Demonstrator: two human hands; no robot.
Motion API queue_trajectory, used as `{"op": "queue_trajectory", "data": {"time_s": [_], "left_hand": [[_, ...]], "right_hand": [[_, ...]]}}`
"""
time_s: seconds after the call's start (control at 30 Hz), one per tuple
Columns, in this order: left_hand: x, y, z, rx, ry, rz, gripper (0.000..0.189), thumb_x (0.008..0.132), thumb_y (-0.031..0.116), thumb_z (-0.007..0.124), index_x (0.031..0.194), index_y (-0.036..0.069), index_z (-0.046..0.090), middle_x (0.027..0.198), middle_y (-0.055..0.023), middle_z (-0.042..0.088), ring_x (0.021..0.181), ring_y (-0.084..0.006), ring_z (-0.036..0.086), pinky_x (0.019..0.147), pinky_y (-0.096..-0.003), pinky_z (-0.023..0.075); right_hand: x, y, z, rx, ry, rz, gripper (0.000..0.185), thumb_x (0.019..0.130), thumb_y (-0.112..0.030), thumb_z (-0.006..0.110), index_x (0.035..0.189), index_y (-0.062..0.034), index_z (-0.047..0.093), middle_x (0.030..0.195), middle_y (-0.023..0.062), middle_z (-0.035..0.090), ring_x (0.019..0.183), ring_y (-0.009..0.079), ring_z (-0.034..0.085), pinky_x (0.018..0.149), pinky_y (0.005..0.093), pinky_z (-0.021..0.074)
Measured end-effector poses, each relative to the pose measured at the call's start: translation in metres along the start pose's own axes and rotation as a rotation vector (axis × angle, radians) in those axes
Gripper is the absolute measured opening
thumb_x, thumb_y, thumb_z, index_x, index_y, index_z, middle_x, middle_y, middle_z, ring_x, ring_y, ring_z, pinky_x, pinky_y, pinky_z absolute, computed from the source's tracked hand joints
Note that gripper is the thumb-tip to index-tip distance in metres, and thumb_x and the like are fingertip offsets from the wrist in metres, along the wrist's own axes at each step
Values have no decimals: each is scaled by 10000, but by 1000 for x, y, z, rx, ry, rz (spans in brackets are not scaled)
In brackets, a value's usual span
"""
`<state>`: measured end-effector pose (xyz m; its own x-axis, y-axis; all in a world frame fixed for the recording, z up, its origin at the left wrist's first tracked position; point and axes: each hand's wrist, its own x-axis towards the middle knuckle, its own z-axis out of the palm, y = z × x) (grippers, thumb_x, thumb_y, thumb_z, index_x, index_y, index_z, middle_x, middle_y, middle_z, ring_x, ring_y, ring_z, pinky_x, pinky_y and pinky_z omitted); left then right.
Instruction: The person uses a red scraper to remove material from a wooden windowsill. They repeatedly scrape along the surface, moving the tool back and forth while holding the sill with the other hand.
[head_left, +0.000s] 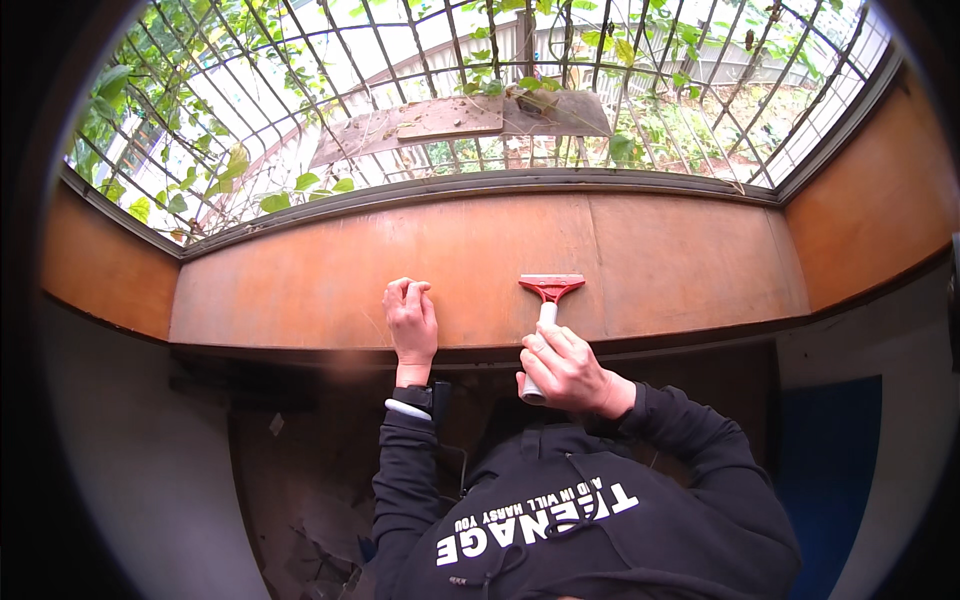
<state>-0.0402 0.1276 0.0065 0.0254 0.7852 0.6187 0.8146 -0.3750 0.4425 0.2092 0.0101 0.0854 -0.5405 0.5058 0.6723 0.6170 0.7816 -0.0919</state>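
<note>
A scraper (551, 286) with a red head and a pale tubular handle is gripped in my right hand (561, 367). Its wide blade end points away from me, over the orange-brown wooden window sill (480, 240). Whether the blade touches the wood, I cannot tell. My left hand (411, 315) is over the front part of the sill, left of the scraper, with its fingers curled in and nothing visible in them. Scuffs and dull patches mark the sill's surface, and a seam runs across it to the right of the scraper.
Behind the sill stands a window frame (480, 182) with a metal grille (420, 67), vines and weathered boards (502, 120) outside. Wooden side panels (870, 187) flank the sill. Below are a dark recess, pale walls (150, 442) and a blue panel (829, 465) at right.
</note>
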Motion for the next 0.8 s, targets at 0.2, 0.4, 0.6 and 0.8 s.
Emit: {"op": "queue_trajectory", "data": {"time_s": [0.2, 0.4, 0.6, 0.8], "left_hand": [[2, -1, 1, 5, 13, 11, 125, 847, -34, 637, 949, 37, 653, 1021, -114, 556, 972, -306, 566, 879, -426, 462], [0, 1, 1, 6, 3, 6, 127, 848, -35, 637, 951, 38, 654, 1032, -118, 556, 973, -314, 564, 877, -427, 466], [2, -1, 1, -11, 15, 10, 127, 849, -39, 632, 951, 35, 649, 1033, -121, 554, 974, -316, 563, 878, -426, 468], [2, -2, 0, -28, 8, 6, 132, 851, -47, 622, 953, 32, 645, 1027, -125, 552, 982, -319, 563, 883, -424, 468]], "right_hand": [[-13, -2, -2, 45, 11, -148, 246, 744, -201, 698, 776, 30, 622, 848, 188, 628, 829, 361, 662, 686, 421, 542], [-14, -7, -9, -21, -42, -77, 261, 758, -191, 690, 831, 54, 632, 871, 192, 632, 872, 373, 658, 667, 418, 528], [-12, -12, -21, 75, 155, -258, 217, 780, -183, 682, 735, 20, 620, 807, 190, 637, 787, 352, 669, 710, 419, 567], [-17, -11, -25, 8, -8, -153, 228, 772, -198, 686, 770, 20, 618, 812, 184, 622, 809, 357, 662, 739, 437, 569]]}}
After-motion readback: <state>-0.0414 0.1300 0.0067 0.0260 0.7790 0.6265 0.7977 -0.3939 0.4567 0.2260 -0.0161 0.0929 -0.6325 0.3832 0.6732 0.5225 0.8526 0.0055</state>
